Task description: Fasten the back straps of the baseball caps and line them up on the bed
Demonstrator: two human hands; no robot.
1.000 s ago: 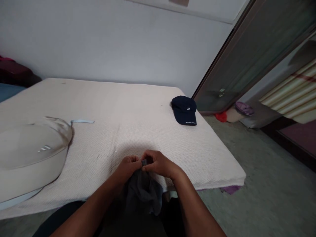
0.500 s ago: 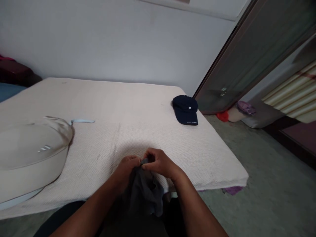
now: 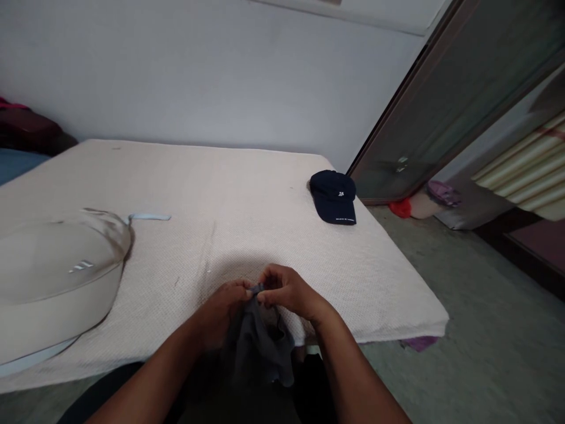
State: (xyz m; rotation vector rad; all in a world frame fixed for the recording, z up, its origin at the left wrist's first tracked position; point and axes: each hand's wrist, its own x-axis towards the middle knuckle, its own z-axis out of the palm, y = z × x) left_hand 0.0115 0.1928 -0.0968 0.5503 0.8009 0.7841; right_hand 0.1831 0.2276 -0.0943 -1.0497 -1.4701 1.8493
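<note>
My left hand [image 3: 223, 305] and my right hand [image 3: 289, 290] meet at the near edge of the bed, fingers pinched together on the top edge of a dark grey cloth item [image 3: 260, 344]. The cloth hangs down between my forearms toward my lap. A small grey tab of it shows between my fingertips. What kind of garment it is I cannot make out.
A cream textured bedspread [image 3: 247, 206] covers the low bed. A large beige wide-brimmed hat [image 3: 53, 277] with a pale blue strap lies at the left. A navy cap [image 3: 333, 196] sits at the far right. A leaning mirror [image 3: 441, 100] stands right, with concrete floor [image 3: 485, 341] below.
My hands stay pinched on the cloth and have barely shifted. The view has drifted slightly, and the cloth hangs a little lower and more bunched.
</note>
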